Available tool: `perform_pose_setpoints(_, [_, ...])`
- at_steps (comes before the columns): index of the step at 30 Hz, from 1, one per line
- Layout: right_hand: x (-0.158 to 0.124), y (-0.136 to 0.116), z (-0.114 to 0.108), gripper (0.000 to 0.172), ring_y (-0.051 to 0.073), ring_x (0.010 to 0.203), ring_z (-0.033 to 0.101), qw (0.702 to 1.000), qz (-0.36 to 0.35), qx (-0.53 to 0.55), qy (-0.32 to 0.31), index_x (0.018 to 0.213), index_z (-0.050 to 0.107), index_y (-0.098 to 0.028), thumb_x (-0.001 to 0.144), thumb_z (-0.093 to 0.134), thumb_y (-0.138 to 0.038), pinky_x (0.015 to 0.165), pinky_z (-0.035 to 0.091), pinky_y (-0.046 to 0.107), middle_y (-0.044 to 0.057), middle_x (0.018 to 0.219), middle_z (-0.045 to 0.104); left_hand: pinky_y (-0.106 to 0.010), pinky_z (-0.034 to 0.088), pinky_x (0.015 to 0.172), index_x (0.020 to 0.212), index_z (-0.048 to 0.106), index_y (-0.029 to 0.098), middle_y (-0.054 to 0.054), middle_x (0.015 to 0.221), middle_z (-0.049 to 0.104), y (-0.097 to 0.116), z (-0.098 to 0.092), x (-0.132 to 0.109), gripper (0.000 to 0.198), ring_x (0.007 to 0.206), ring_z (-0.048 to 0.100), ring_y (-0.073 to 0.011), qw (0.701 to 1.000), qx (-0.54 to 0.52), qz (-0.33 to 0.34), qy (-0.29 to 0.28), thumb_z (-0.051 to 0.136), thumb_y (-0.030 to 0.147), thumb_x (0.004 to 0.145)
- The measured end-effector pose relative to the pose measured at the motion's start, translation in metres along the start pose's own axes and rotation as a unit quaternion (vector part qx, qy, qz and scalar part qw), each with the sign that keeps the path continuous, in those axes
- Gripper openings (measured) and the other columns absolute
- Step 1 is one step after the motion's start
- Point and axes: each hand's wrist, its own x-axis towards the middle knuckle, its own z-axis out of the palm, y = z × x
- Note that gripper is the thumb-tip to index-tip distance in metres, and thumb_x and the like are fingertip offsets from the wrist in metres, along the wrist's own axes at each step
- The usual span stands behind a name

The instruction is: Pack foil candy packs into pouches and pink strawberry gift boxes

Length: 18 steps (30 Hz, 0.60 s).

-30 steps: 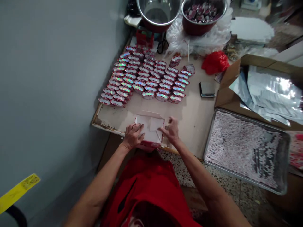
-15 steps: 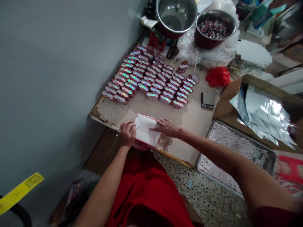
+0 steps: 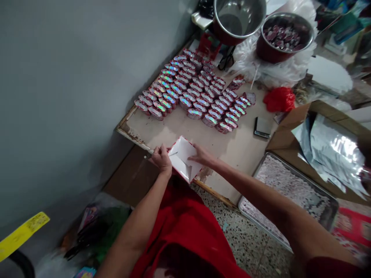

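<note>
A small open cardboard box [image 3: 183,162], white inside and red outside, is tilted at the front edge of the table. At its left end my left hand [image 3: 162,158] is closed, fingers pinched at the box's edge or flap; exactly what they pinch is partly hidden. My right hand [image 3: 202,155] grips the right wall, with fingers reaching inside. Beyond the box, rows of small red packs [image 3: 194,113] with shiny, rainbow-glinting tops stand close together on the table.
A grey wall [image 3: 72,96] borders the table's left side. To the right are a small flat black device [image 3: 262,127], a carton [image 3: 285,135] of silver pouches and a metal tray [image 3: 290,185] of pale pieces. Two steel bowls [image 3: 239,19] and a red bag [image 3: 279,99] are at the back.
The box has turned and tilted in my hands, its near corner now pointing toward me. My right hand has shifted from pointing inside to holding the right wall. The camera view has moved slightly.
</note>
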Motion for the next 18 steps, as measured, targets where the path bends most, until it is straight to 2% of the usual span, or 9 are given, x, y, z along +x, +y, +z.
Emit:
perform_pose_setpoints(2, [-0.029, -0.005, 0.009, 0.068, 0.031, 0.104, 0.070, 0.998, 0.038, -0.038, 0.030, 0.142, 0.057, -0.021, 0.082, 0.084, -0.039, 0.086, 0.052, 0.036, 0.012, 0.119, 0.075, -0.030, 0.050, 0.072, 0.065, 0.053, 0.024, -0.002, 0.071, 0.068, 0.013, -0.010, -0.011, 0.035, 0.070, 0.064, -0.0182, 0.999, 0.035, 0.010, -0.015, 0.048, 0.046, 0.093])
perform_pose_setpoints(4, [-0.058, -0.008, 0.021, 0.067, 0.032, 0.109, 0.070, 0.996, 0.043, -0.055, 0.050, 0.140, 0.058, -0.020, 0.081, 0.085, -0.035, 0.088, 0.051, 0.037, 0.014, 0.123, 0.074, -0.029, 0.048, 0.070, 0.065, 0.054, 0.024, -0.002, 0.069, 0.067, 0.022, -0.022, -0.024, 0.033, 0.068, 0.063, -0.0186, 0.998, 0.058, 0.002, -0.023, 0.049, 0.042, 0.091])
perform_pose_setpoints(6, [-0.084, -0.009, 0.038, 0.065, 0.031, 0.113, 0.069, 0.997, 0.036, -0.042, 0.062, 0.137, 0.058, -0.019, 0.080, 0.085, -0.031, 0.090, 0.051, 0.036, 0.015, 0.128, 0.072, -0.029, 0.046, 0.066, 0.064, 0.056, 0.024, -0.001, 0.066, 0.065, 0.025, -0.034, -0.037, 0.030, 0.065, 0.061, -0.0181, 0.997, 0.073, -0.012, -0.031, 0.050, 0.039, 0.089])
perform_pose_setpoints(8, [-0.104, -0.009, 0.059, 0.065, 0.030, 0.109, 0.070, 0.997, 0.052, -0.012, 0.060, 0.136, 0.055, -0.019, 0.079, 0.085, -0.033, 0.087, 0.051, 0.035, 0.013, 0.124, 0.072, -0.028, 0.044, 0.065, 0.064, 0.057, 0.023, -0.001, 0.064, 0.064, 0.025, -0.045, -0.048, 0.029, 0.064, 0.060, -0.0173, 0.996, 0.081, -0.008, -0.044, 0.052, 0.037, 0.088])
perform_pose_setpoints(11, [-0.121, -0.005, 0.090, 0.072, 0.028, 0.100, 0.071, 0.992, 0.107, 0.053, 0.051, 0.129, 0.053, -0.022, 0.071, 0.091, -0.041, 0.080, 0.051, 0.034, 0.008, 0.115, 0.074, -0.027, 0.042, 0.065, 0.062, 0.058, 0.022, 0.000, 0.063, 0.064, 0.019, -0.062, -0.059, 0.031, 0.064, 0.058, -0.0166, 0.993, 0.099, 0.008, -0.059, 0.057, 0.040, 0.088])
perform_pose_setpoints(14, [-0.123, 0.002, 0.108, 0.073, 0.026, 0.099, 0.069, 0.984, 0.125, 0.116, 0.059, 0.118, 0.056, -0.023, 0.059, 0.097, -0.039, 0.078, 0.051, 0.032, 0.005, 0.112, 0.073, -0.027, 0.042, 0.065, 0.062, 0.059, 0.022, 0.000, 0.065, 0.065, 0.008, -0.079, -0.063, 0.034, 0.065, 0.057, -0.0164, 0.994, 0.091, -0.032, -0.059, 0.062, 0.045, 0.086])
perform_pose_setpoints(16, [-0.121, 0.009, 0.111, 0.068, 0.025, 0.094, 0.069, 0.977, 0.140, 0.155, 0.039, 0.111, 0.058, -0.022, 0.056, 0.097, -0.038, 0.075, 0.051, 0.032, 0.003, 0.105, 0.073, -0.027, 0.044, 0.068, 0.069, 0.066, 0.020, -0.002, 0.073, 0.070, 0.000, -0.092, -0.062, 0.034, 0.071, 0.060, -0.0171, 0.990, 0.063, -0.069, -0.111, 0.065, 0.051, 0.083])
perform_pose_setpoints(18, [-0.117, 0.015, 0.110, 0.067, 0.025, 0.090, 0.069, 0.971, 0.161, 0.177, 0.003, 0.109, 0.059, -0.021, 0.055, 0.096, -0.035, 0.072, 0.052, 0.032, 0.002, 0.098, 0.073, -0.028, 0.047, 0.073, 0.083, 0.075, 0.019, -0.004, 0.086, 0.076, -0.007, -0.104, -0.057, 0.035, 0.079, 0.065, -0.0190, 0.966, 0.052, -0.107, -0.229, 0.073, 0.053, 0.076])
